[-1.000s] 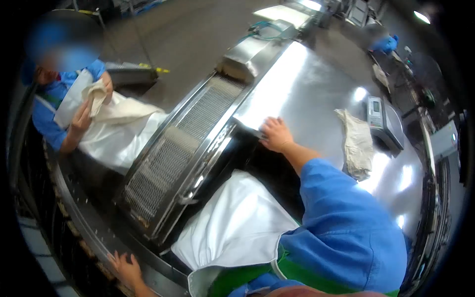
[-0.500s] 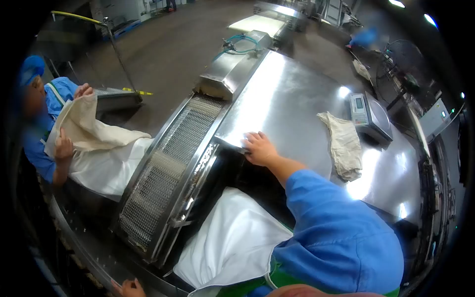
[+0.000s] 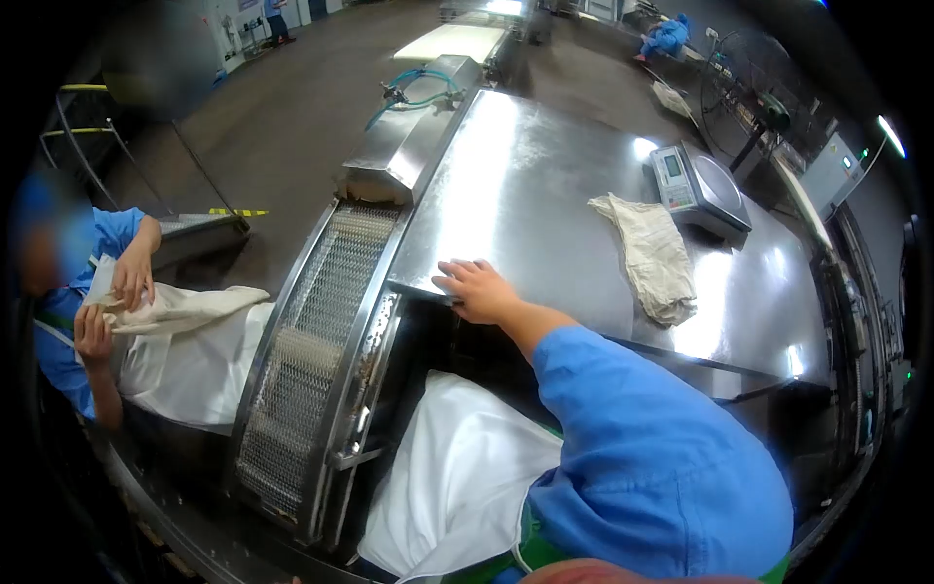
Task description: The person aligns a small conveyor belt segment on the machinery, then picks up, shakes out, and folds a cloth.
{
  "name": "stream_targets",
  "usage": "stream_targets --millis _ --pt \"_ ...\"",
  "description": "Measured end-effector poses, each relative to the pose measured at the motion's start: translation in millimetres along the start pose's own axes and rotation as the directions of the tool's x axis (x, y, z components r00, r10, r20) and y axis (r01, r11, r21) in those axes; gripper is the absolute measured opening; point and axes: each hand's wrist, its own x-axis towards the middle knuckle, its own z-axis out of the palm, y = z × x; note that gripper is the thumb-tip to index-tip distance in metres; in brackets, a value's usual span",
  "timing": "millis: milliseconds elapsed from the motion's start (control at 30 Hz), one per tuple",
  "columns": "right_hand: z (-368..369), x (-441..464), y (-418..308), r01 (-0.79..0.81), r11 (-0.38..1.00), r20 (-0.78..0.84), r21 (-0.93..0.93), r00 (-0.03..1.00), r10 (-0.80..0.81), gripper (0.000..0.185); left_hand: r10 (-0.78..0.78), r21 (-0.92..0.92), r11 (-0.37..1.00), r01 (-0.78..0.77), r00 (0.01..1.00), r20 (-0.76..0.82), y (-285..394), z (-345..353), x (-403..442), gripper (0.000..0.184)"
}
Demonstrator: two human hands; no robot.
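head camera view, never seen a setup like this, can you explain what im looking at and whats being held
There is no robot here: a camera on a person's head looks forward and down. The blue sleeve leads to their right hand, spread on the near edge of a metal table and holding nothing visible. Their left hand can't be made out. On the table lie a crumpled pale cloth and a scale with a small display. Beside the table runs a mesh conveyor. Across it, a co-worker holds another pale cloth in both hands.
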Motion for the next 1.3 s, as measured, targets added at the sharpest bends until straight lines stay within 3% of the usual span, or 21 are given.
stream_targets --millis 100,167,533,567,600,667,700,733,767,833,1067,1133,1300 --pt "1 0 -2 -0.015 1.0 0.004 -0.027 1.0 0.015 0.068 -0.002 0.017 1.0 0.003 0.997 -0.075 3 -7 -4 0.049" --pt "1 0 -2 -0.022 0.999 0.011 -0.049 1.0 0.023 0.067 0.02 -0.109 0.993 -0.037 0.988 -0.154 -3 3 -2 0.046" --pt "5 0 0 -0.015 0.998 0.036 -0.063 0.999 0.017 0.066 -0.038 -0.253 0.967 -0.011 0.981 -0.19 -12 22 -1 0.041" --pt "5 1 0 -0.02 0.998 0.053 -0.063 0.998 0.024 0.067 -0.022 -0.253 0.966 -0.046 0.965 -0.261 -9 18 -5 0.039" --pt "3 1 0 0.003 0.999 0.056 -0.048 0.998 -0.001 0.067 -0.048 -0.252 0.968 -0.018 0.965 -0.257 10 -5 -10 0.039" --pt "-2 4 -2 -0.035 0.994 0.128 -0.103 0.991 0.048 0.067 -0.261 -0.211 0.948 0.24 0.962 -0.081 57 -60 -24 0.013" --pt "2 4 0 -0.025 0.993 0.116 -0.115 0.993 0.038 0.067 -0.281 -0.262 0.933 0.249 0.955 -0.094 55 -57 -27 0.012" --pt "5 4 1 -0.022 0.991 0.101 -0.129 0.994 0.035 0.067 -0.295 -0.311 0.917 0.249 0.949 -0.11 50 -48 -23 0.011" --pt "7 5 0 0.011 0.993 0.099 -0.121 0.995 0.001 0.067 -0.144 -0.311 0.95 0.025 0.92 -0.364 36 -25 -23 0.011" --pt "6 3 -2 -0.015 0.999 -0.018 -0.037 1.0 0.014 0.051 -0.163 -0.296 0.953 0.056 0.922 -0.351 29 -17 -18 0.011" --pt "4 5 -2 -0.005 0.999 -0.02 -0.032 1.0 0.004 0.053 -0.175 -0.286 0.955 0.08 0.929 -0.326 25 -11 -18 0.012" --pt "-1 6 -1 -0.003 0.99 0.138 -0.139 0.99 0.022 0.065 -0.193 -0.292 0.951 0.1 0.931 -0.31 26 -13 -17 0.011" --pt "5 7 1 -0.004 0.988 0.135 -0.153 0.991 0.025 0.066 -0.208 -0.366 0.927 0.08 0.923 -0.323 26 -15 -20 0.009"
